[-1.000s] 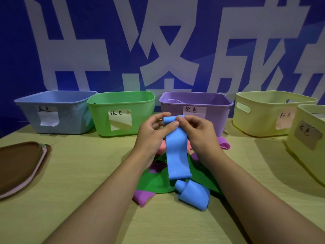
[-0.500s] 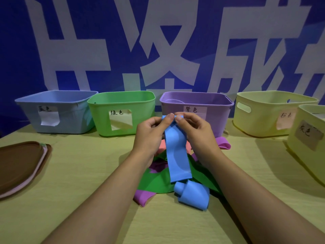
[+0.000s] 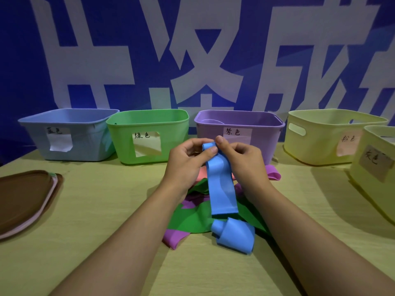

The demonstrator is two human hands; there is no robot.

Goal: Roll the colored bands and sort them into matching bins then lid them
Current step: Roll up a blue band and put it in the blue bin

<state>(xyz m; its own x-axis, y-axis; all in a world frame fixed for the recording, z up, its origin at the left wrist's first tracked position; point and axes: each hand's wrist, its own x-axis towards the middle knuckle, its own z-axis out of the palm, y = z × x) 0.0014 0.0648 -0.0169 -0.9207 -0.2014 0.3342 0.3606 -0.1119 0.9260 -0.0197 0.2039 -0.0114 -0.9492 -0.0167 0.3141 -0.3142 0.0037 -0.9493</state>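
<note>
A blue band (image 3: pixel 221 186) hangs in front of me, its top end curled into a small roll. My left hand (image 3: pixel 188 161) and my right hand (image 3: pixel 241 159) both pinch that rolled top end between thumb and fingers. Under it lies a second blue band (image 3: pixel 235 236), loosely rolled, on a heap of green (image 3: pixel 192 221), purple (image 3: pixel 173 239) and pink (image 3: pixel 202 174) bands. Along the back stand a blue bin (image 3: pixel 66 135), a green bin (image 3: pixel 147 135), a purple bin (image 3: pixel 239 129) and two pale yellow bins (image 3: pixel 324 135) (image 3: pixel 376 171), all open and labelled.
Stacked lids, brown on top (image 3: pixel 23 197), lie at the table's left edge. A blue wall with large white characters rises behind the bins. The near yellow bin stands close to my right forearm.
The hanging tail of the blue band has got slightly shorter as both hands keep turning its top end into a roll. The heap and bins have not moved.
</note>
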